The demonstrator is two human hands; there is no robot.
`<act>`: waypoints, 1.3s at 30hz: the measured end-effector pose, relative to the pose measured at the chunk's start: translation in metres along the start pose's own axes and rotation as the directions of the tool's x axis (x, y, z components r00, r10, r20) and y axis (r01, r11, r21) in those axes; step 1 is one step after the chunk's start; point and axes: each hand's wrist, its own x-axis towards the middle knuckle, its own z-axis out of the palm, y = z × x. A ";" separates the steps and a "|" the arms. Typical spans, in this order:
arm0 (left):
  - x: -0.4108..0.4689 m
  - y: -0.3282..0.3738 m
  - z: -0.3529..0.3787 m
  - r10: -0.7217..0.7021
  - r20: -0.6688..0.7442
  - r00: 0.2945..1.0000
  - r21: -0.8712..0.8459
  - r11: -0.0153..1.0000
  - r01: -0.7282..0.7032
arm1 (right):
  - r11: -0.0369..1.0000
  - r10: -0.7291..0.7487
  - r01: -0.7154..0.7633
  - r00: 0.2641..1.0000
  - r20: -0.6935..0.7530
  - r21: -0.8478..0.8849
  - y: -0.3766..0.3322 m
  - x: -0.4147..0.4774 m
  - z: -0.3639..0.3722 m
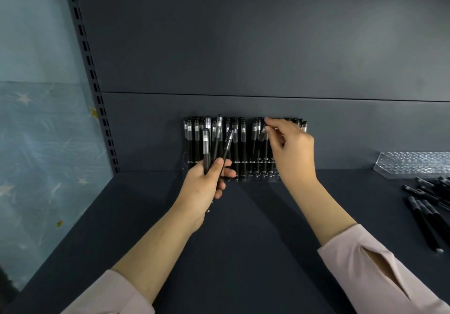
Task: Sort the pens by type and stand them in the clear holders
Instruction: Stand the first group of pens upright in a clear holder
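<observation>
A clear holder (264,177) stands against the shelf's back wall, filled with several upright black pens (239,140) with clear caps. My left hand (207,182) grips a small bunch of black pens (216,143) that fan upward in front of the holder's left half. My right hand (292,150) reaches over the holder's right half and pinches the cap of a tilted pen (261,134) standing there. The pens behind my right hand are hidden.
A second clear holder (414,164) sits at the back right with no pens visible in it. A loose pile of black pens (428,206) lies on the dark shelf at the right edge. A slotted upright post (93,82) stands at the left.
</observation>
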 end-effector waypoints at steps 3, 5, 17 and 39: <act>-0.002 0.001 0.000 -0.008 0.022 1.000 0.011 1.000 0.008 | 0.996 -0.053 0.063 0.987 0.153 -0.063 0.002 -0.001 0.004; -0.004 0.002 -0.001 -0.005 0.031 1.000 0.012 1.000 0.005 | 0.993 -0.048 0.074 0.967 0.251 -0.097 0.004 -0.003 0.007; -0.002 0.002 0.001 0.037 0.068 0.997 -0.051 0.998 -0.034 | 0.997 0.062 -0.072 0.950 0.305 0.021 0.001 -0.004 0.005; 0.000 -0.002 0.001 -0.110 0.094 0.990 0.046 0.993 0.106 | 0.808 0.483 -0.382 0.865 -0.135 0.448 0.013 0.009 -0.023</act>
